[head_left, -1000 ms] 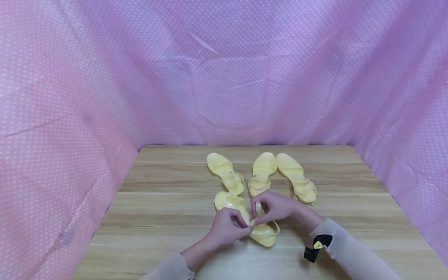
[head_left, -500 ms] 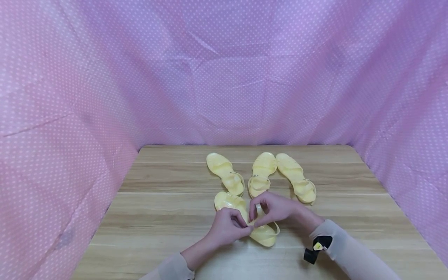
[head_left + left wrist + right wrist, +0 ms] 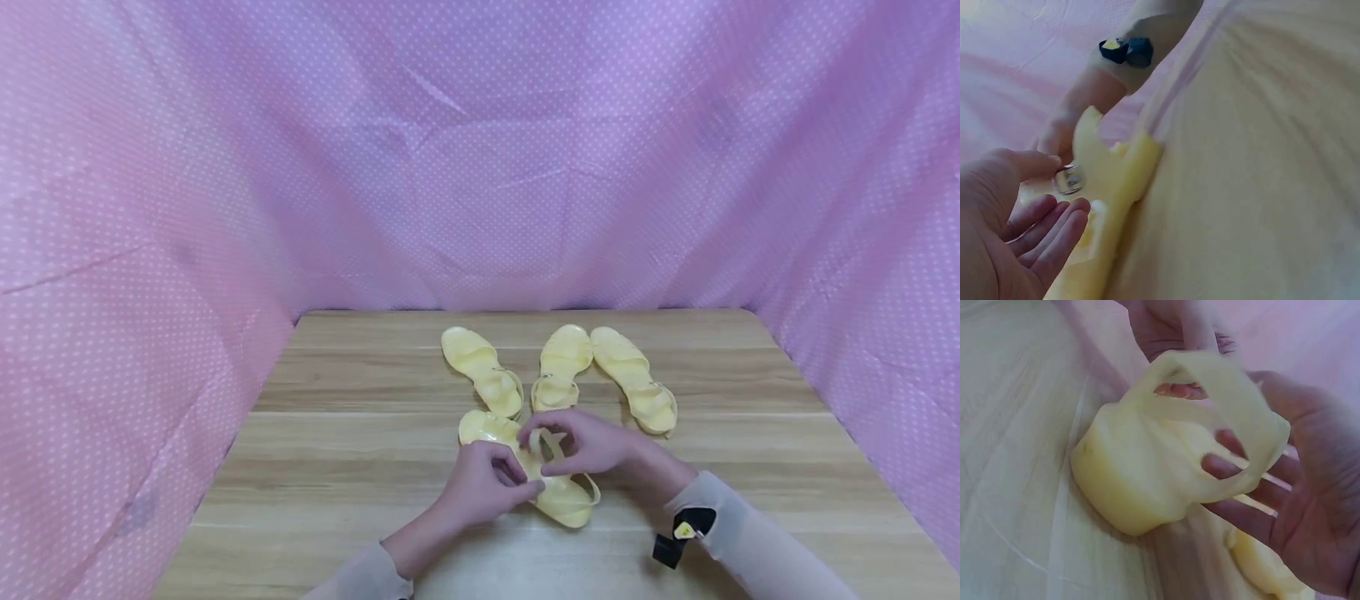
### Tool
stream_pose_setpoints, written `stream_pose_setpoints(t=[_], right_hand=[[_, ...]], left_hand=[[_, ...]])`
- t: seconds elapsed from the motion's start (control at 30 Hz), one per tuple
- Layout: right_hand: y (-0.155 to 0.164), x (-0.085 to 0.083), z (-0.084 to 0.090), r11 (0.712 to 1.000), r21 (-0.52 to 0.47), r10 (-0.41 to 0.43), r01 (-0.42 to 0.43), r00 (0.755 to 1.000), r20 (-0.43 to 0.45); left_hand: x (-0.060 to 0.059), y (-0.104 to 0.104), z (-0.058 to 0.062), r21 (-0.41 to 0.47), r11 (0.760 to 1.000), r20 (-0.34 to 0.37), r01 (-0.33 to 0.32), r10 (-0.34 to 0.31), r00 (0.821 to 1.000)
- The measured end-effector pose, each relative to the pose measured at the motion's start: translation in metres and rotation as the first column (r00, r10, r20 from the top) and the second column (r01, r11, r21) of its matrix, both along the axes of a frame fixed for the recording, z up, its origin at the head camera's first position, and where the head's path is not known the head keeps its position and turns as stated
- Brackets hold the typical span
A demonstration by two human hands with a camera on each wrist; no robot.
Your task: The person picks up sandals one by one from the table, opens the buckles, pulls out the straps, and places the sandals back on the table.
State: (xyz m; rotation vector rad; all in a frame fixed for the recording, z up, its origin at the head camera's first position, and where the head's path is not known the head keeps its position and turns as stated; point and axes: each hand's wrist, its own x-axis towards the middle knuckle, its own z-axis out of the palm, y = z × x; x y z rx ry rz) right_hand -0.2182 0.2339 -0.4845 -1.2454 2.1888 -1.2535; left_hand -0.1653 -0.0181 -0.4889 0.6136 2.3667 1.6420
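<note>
The near sandal (image 3: 566, 507), pale yellow, lies on the wooden table (image 3: 315, 483) beneath both hands, which hide much of its middle in the head view; its toe points away to the person's left, its heel back to the right. The left wrist view crops it and blurs its buckle (image 3: 1069, 180), which shows right by the thumb tip, in the gap between the left hand's (image 3: 483, 487) thumb and fingers; whether they grip it cannot be told. The right hand (image 3: 588, 442) arches over the sandal, index finger and thumb apart, fingers bent behind the strap (image 3: 1229, 394); whether they hold it is unclear. Farther off lie the left sandal (image 3: 474, 358), the middle sandal (image 3: 566, 357), its heel end partly covered by the right hand, and the right sandal (image 3: 626, 371), the latter two meeting near their toes. Both sleeves are cut off by the frame; pink dotted cloth (image 3: 480, 183) hangs behind.
</note>
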Motion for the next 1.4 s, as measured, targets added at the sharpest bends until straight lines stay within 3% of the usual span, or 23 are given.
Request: stream_pose_setpoints(t=[0.07, 0.13, 0.2, 0.27, 0.33, 0.37, 0.53, 0.63, 0.7, 0.83, 0.97, 1.13, 1.27, 1.4], right_hand=[[0.005, 0.008, 0.007, 0.996, 0.019, -0.092, 0.093, 0.995, -0.022], [0.013, 0.02, 0.014, 0.986, 0.04, -0.16, 0.163, 0.984, -0.075], [0.022, 0.035, 0.02, 0.976, 0.092, -0.18, 0.197, 0.969, -0.172], [0.027, 0.05, 0.022, 0.97, 0.149, -0.149, 0.19, 0.957, -0.25], [0.027, 0.065, 0.019, 0.957, 0.213, -0.123, 0.195, 0.942, -0.313], [0.025, 0.07, 0.016, 0.951, 0.227, -0.124, 0.207, 0.935, -0.332], [0.001, 0.085, 0.002, 0.922, 0.202, -0.244, 0.332, 0.899, -0.364], [-0.022, 0.081, 0.002, 0.91, 0.199, -0.284, 0.363, 0.897, -0.339], [-0.042, 0.073, 0.006, 0.907, 0.208, -0.295, 0.366, 0.905, -0.307], [-0.087, 0.05, 0.013, 0.892, 0.238, -0.316, 0.384, 0.908, -0.276], [-0.133, 0.025, 0.018, 0.872, 0.269, -0.323, 0.41, 0.893, -0.314], [-0.178, 0.002, 0.017, 0.853, 0.268, -0.331, 0.448, 0.862, -0.384], [-0.195, -0.006, 0.013, 0.827, 0.266, -0.362, 0.496, 0.83, -0.424], [-0.205, -0.009, 0.008, 0.801, 0.276, -0.374, 0.531, 0.804, -0.462]], left_hand=[[-0.007, -0.007, 0.007, -0.04, 0.999, -0.062, -0.035, 0.032, 0.998], [-0.016, -0.014, 0.013, -0.11, 0.988, -0.171, -0.107, 0.087, 0.981], [-0.026, -0.022, 0.013, -0.204, 0.958, -0.276, -0.201, 0.141, 0.951], [-0.034, -0.029, 0.011, -0.308, 0.91, -0.344, -0.277, 0.165, 0.924], [-0.041, -0.035, 0.007, -0.386, 0.874, -0.359, -0.296, 0.154, 0.921], [-0.043, -0.037, 0.005, -0.406, 0.868, -0.342, -0.287, 0.147, 0.928], [-0.053, -0.043, 0.006, -0.39, 0.887, -0.259, -0.248, 0.152, 0.954], [-0.063, -0.052, 0.019, -0.399, 0.877, -0.227, -0.268, 0.189, 0.955], [-0.075, -0.062, 0.029, -0.436, 0.857, -0.216, -0.275, 0.198, 0.956], [-0.109, -0.089, 0.044, -0.493, 0.822, -0.226, -0.285, 0.195, 0.954], [-0.142, -0.118, 0.053, -0.542, 0.784, -0.236, -0.302, 0.203, 0.95], [-0.171, -0.139, 0.057, -0.586, 0.752, -0.26, -0.301, 0.178, 0.949], [-0.189, -0.136, 0.056, -0.634, 0.725, -0.253, -0.268, 0.133, 0.958], [-0.2, -0.128, 0.053, -0.655, 0.717, -0.243, -0.236, 0.096, 0.965]])
